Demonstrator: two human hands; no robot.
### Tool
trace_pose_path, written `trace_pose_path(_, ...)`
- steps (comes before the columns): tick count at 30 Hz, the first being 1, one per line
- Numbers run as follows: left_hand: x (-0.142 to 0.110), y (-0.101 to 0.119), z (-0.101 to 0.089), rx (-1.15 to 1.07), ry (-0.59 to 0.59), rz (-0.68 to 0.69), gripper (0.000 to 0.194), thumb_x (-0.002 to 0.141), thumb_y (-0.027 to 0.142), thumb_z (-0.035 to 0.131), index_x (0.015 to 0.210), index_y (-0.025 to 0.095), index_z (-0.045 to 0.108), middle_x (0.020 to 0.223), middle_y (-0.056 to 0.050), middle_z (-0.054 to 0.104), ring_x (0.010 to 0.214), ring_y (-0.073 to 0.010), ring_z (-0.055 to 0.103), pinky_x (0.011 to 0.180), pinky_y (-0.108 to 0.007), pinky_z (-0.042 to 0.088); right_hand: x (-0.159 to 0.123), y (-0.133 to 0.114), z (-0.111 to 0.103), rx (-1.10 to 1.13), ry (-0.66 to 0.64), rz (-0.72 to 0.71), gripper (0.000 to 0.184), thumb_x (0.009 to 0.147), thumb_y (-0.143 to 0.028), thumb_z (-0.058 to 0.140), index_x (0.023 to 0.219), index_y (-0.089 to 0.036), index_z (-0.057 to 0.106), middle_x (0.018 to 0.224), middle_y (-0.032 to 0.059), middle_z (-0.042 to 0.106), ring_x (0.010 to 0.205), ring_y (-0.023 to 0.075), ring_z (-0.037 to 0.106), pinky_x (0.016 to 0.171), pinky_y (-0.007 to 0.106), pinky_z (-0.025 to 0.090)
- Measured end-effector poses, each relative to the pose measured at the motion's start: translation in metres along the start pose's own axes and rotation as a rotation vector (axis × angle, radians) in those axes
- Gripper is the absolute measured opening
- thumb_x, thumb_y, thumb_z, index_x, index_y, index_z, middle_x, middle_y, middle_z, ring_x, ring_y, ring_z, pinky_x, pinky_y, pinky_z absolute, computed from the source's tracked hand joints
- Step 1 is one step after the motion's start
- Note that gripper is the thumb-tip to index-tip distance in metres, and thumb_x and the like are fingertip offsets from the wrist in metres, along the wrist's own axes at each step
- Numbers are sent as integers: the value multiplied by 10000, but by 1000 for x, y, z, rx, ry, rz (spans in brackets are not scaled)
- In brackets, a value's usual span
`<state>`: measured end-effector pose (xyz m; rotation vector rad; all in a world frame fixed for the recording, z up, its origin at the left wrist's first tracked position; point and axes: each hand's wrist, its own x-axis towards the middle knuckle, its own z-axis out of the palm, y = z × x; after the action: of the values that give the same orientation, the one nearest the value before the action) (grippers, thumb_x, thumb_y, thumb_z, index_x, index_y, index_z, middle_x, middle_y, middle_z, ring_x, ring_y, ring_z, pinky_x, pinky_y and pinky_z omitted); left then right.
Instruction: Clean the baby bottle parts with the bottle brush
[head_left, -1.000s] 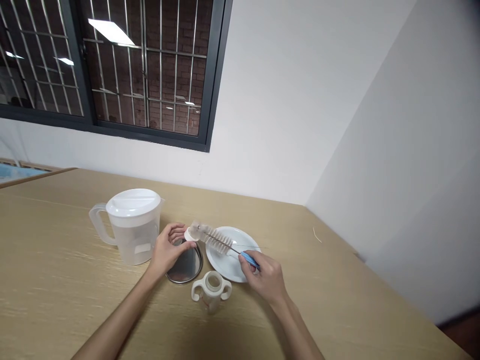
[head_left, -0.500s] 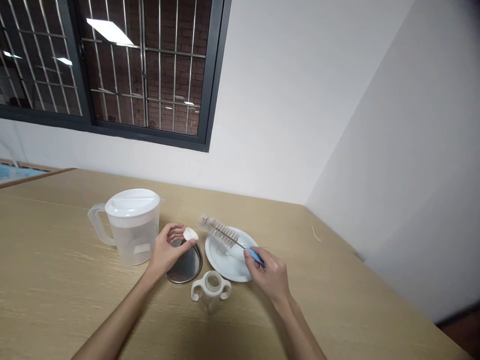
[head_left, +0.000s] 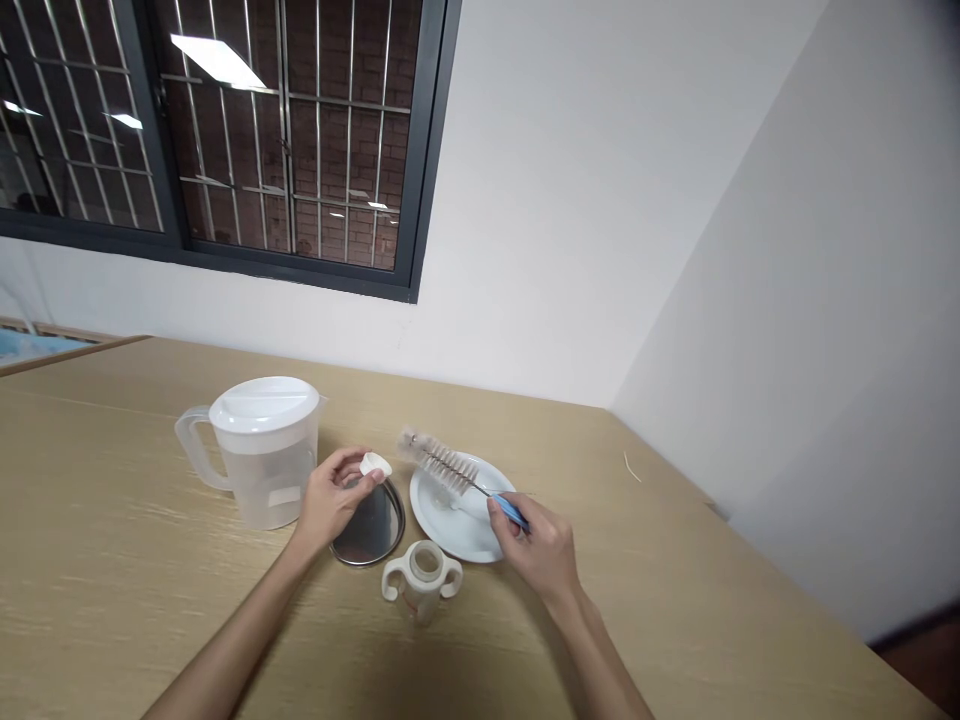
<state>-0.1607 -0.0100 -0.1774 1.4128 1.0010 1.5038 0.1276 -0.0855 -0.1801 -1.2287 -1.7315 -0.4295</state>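
Between the thumb and fingers of my left hand [head_left: 335, 492] is a small white cap or ring [head_left: 376, 466], held above a round metal tray [head_left: 367, 532]. My right hand [head_left: 541, 548] grips the blue handle of a bottle brush [head_left: 450, 467], its pale bristles pointing up and left over a white plate [head_left: 480, 545]. Something clear, hard to make out, lies on the plate under the bristles. In front of both hands, a baby bottle [head_left: 422, 582] with two white side handles stands upright, its mouth uncovered.
A lidded clear pitcher [head_left: 270, 470] stands left of the metal tray, close to my left hand. On the right of the wooden table [head_left: 675, 600] lies a thin pale strip [head_left: 632, 467]. A white wall and a barred window rise behind the table.
My left hand has tilted the white cap and drawn it slightly to the left. The right hand and the brush have stayed in place.
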Motion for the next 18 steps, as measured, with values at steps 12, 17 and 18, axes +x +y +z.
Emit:
trace_pose_path(12,2,-5,0,-28,18,53,495,621,428,848,984,155,652,1056,-118,729,1015,-257,698,982,-423,536,2,-4,0,1,-34,-62,202,902,-309,575,820,-169,696,532,-30,554,470,79,504,520,195,381)
trace_pose_path(17,3,-9,0,-52,27,58,504,614,405,854,1002,156,652,1073,-111,727,1021,-247,699,974,-402,540,0,0,1,-46,-7,4,221,907,-328,576,815,-172,703,551,-18,581,475,85,510,527,202,377)
trace_pose_path(18,4,-10,0,-59,24,57,497,617,394,854,1005,157,651,1076,-108,726,1023,-244,698,977,-399,538,0,0,1,-40,-3,9,218,907,-324,577,819,-171,704,549,-19,577,475,84,508,527,202,377)
